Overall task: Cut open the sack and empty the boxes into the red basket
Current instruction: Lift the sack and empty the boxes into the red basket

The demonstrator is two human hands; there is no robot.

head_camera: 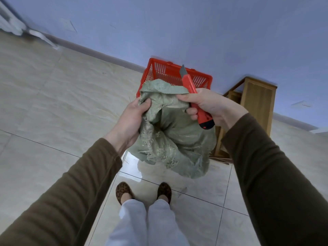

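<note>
A grey-green woven sack (177, 139) hangs in front of me above the tiled floor, its frayed top bunched up. My left hand (129, 119) grips the sack's top edge on the left. My right hand (204, 103) pinches the top edge on the right while also holding a red utility knife (193, 96), blade out and pointing up and away. The red basket (159, 71) stands on the floor just behind the sack, by the wall; its inside is mostly hidden by the sack. No boxes are visible.
A wooden stool or small shelf (255, 100) stands right of the basket against the blue wall. My feet in leopard-print shoes (124, 192) are on the glossy tiles below the sack. Open floor stretches to the left.
</note>
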